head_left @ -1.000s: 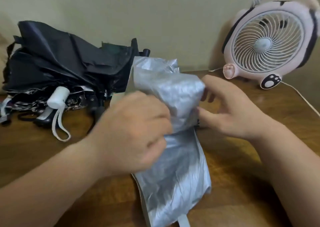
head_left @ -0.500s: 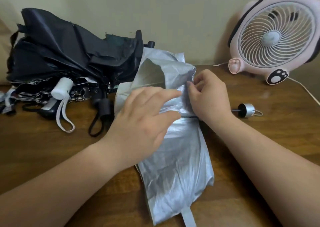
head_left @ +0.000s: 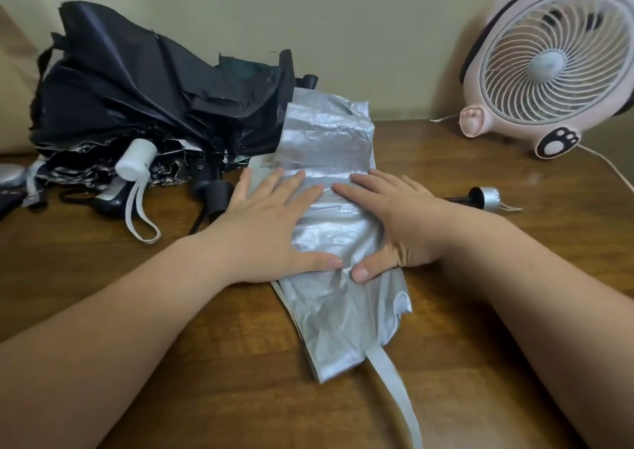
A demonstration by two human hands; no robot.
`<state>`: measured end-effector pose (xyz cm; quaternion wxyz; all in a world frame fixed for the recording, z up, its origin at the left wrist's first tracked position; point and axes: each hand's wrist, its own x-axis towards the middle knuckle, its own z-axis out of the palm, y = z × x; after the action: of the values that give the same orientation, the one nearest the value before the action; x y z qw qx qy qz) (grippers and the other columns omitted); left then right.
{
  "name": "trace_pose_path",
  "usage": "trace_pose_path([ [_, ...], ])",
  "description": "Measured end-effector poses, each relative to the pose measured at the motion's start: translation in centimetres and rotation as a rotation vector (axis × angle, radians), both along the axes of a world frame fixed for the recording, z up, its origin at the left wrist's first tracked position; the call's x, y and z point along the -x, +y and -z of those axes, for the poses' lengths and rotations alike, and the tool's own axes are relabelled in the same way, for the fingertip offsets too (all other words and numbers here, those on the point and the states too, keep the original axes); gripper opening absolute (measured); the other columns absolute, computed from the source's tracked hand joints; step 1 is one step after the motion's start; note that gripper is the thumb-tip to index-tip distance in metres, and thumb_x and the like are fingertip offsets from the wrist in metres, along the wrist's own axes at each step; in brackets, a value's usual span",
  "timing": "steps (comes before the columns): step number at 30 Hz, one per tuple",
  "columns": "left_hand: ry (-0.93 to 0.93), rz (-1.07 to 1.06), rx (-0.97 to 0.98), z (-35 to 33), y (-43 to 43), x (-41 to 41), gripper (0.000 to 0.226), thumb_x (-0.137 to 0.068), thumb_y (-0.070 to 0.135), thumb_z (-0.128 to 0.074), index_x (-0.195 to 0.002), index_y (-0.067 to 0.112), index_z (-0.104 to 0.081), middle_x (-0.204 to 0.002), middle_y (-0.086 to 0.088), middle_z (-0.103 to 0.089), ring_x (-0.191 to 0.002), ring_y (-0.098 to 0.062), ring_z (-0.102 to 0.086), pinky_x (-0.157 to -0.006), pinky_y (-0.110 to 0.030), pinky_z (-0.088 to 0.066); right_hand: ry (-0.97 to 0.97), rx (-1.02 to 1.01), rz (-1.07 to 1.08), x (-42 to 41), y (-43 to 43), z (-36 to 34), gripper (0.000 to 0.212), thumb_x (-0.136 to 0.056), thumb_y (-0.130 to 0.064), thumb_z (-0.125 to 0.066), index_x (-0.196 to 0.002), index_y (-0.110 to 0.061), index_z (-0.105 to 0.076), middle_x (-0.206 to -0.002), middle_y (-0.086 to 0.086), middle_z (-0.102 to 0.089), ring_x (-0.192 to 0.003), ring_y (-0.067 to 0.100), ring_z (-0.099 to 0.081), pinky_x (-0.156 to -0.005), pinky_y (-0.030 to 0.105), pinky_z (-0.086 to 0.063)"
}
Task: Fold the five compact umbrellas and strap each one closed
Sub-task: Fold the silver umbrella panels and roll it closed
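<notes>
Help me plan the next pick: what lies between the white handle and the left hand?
A black handle lies on the table between the white handle and the left hand; the head view shows it.

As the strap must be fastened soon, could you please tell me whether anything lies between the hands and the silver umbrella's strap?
Nothing visible does. The left hand and right hand press flat on the silver umbrella; its strap trails from the near end over the wooden table.
</notes>
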<state>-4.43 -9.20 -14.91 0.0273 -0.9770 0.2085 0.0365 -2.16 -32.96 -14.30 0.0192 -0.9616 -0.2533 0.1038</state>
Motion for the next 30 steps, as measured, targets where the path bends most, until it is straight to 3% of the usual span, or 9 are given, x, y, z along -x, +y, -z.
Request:
trace_pose_path([
  [3, -0.005, 0.154, 0.039, -1.1, -0.4, 2.4, 0.098, -0.076, 0.096, -0.012, -0.156, 0.047, 0.018, -0.166, 0.015, 0.026, -0.150, -0.007, 0.031, -0.122, -0.049, 0.022, -0.004, -0.015, 0.021, 0.5, 0.2, 0.1, 0.137, -0.045, -0.101, -0.048, -0.157, -0.048, 0.009, -0.170, -0.011, 0.004, -0.157, 0.017, 0.007, -0.126, 0.055, -0.004],
  [6, 0.161, 0.253, 0.048, -1.6, -0.6, 4.5, 0.092, -0.079, 0.093, -0.016, -0.155, 0.052, 0.016, -0.162, 0.024, 0.028, -0.143, 0.005, 0.035, -0.120, -0.031, 0.023, -0.024, -0.082, 0.018, 1.1, 0.2, 0.2, 0.131, -0.049, -0.099, -0.045, -0.159, -0.046, 0.004, -0.170, -0.008, 0.000, -0.157, 0.018, 0.002, -0.125, 0.054, -0.007],
  [8, 0.264, 0.263, 0.076, -0.8, 0.0, 5.0, 0.089, -0.082, 0.091, -0.023, -0.156, 0.053, 0.012, -0.164, 0.024, 0.025, -0.143, 0.007, 0.034, -0.123, -0.030, 0.020, -0.014, -0.197, 0.032, 1.5, -0.2, 0.0, 0.121, -0.059, -0.091, -0.055, -0.160, -0.045, -0.007, -0.170, -0.007, -0.006, -0.156, 0.014, -0.002, -0.126, 0.049, -0.007],
  [12, 0.190, 0.274, 0.286, 0.5, 1.6, 5.4, 0.077, -0.087, 0.084, -0.028, -0.156, 0.051, -0.020, -0.166, 0.030, 0.002, -0.144, 0.018, 0.021, -0.122, -0.016, 0.009, -0.051, -0.431, 0.093, 2.7, -1.4, -1.3, 0.088, -0.074, -0.064, -0.074, -0.151, -0.035, -0.042, -0.159, -0.004, -0.035, -0.150, 0.014, -0.024, -0.124, 0.042, -0.023],
  [15, 0.087, 0.334, 0.410, 0.0, 2.4, 5.9, 0.058, -0.091, 0.079, -0.036, -0.144, 0.053, -0.040, -0.160, 0.035, -0.019, -0.148, 0.015, -0.009, -0.118, -0.017, -0.015, -0.163, -0.440, 0.223, 3.9, -1.4, -3.4, 0.042, -0.079, -0.054, -0.075, -0.111, -0.028, -0.067, -0.109, -0.007, -0.067, -0.106, 0.014, -0.062, -0.090, 0.032, -0.050],
  [18, 0.027, 0.389, 0.379, 0.3, 2.8, 6.1, 0.058, -0.091, 0.078, -0.042, -0.140, 0.049, -0.043, -0.160, 0.030, -0.024, -0.149, 0.013, -0.009, -0.120, -0.016, -0.013, 0.074, -0.443, 0.374, 5.2, -1.2, -5.1, 0.027, -0.084, -0.046, -0.077, -0.096, -0.026, -0.063, -0.075, -0.002, -0.075, -0.068, 0.017, -0.072, -0.058, 0.028, -0.050],
  [23, -0.143, 0.422, 0.384, 0.3, 2.4, 5.8, 0.059, -0.094, 0.074, -0.046, -0.140, 0.037, -0.050, -0.161, 0.014, -0.033, -0.154, -0.001, -0.014, -0.126, -0.025, -0.003, 0.409, -0.688, 0.383, 9.3, -2.0, -4.6, 0.056, -0.079, -0.033, -0.085, -0.125, -0.040, -0.054, -0.081, 0.010, -0.076, -0.075, 0.030, -0.073, -0.063, 0.035, -0.057],
  [27, -0.109, 0.585, 0.337, -0.2, 1.8, 8.5, 0.057, -0.088, 0.082, -0.049, -0.129, 0.044, -0.056, -0.145, 0.021, -0.045, -0.141, -0.002, -0.037, -0.116, -0.022, -0.029, 0.527, -1.040, 0.291, 12.9, -2.3, -1.9, 0.082, -0.070, -0.015, -0.090, -0.137, -0.045, -0.052, -0.097, 0.017, -0.073, -0.078, 0.032, -0.063, -0.073, 0.039, -0.052],
  [30, -0.137, 0.646, 0.399, -0.1, 1.2, 9.6, 0.058, -0.074, 0.084, -0.065, -0.107, 0.037, -0.060, -0.118, 0.018, -0.052, -0.113, -0.004, -0.051, -0.103, -0.024, -0.037, 0.414, -1.125, 0.275, 14.1, -1.7, 0.3, 0.081, -0.071, -0.009, -0.084, -0.138, -0.044, -0.054, -0.091, 0.019, -0.072, -0.063, 0.024, -0.054, -0.058, 0.031, -0.049],
])
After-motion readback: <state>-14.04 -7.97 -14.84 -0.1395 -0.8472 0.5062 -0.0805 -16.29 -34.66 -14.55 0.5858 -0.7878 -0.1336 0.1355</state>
